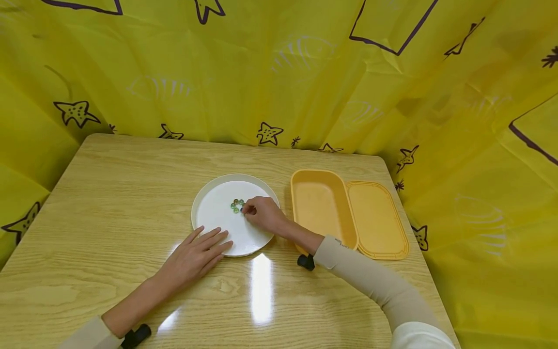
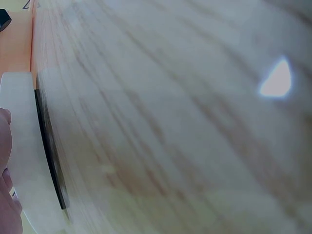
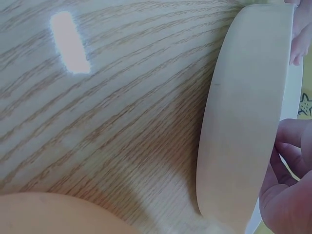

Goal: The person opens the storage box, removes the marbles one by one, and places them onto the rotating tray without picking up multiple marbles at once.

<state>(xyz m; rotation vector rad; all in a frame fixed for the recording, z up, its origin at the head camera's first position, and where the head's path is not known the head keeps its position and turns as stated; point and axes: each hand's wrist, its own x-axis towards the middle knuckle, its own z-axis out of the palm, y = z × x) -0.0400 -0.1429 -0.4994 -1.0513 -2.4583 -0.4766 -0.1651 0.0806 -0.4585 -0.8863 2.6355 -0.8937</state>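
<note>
A round white tray [image 1: 218, 237] with a raised pale rim lies on the table. Several small glass marbles [image 1: 236, 210], mostly greenish with one amber, form a small ring near its middle. My right hand [image 1: 265, 213] reaches over the tray's right side, thumb and forefinger pinching a dark blue marble [image 1: 242, 210] at the ring's lower right; the fingertips partly cover it. With fingers spread, my left hand [image 1: 193, 254] rests on the tray's near-left rim. In the right wrist view, the tray's side wall [image 3: 243, 117] hides the marbles from sight.
A deep yellow-orange box [image 1: 322, 203] stands right of the tray, under my right forearm. Its matching flat lid [image 1: 377, 220] lies beside it on the right. Yellow curtains [image 1: 244, 72] with sea-creature drawings border the wooden table [image 1: 122, 194] at the back and sides.
</note>
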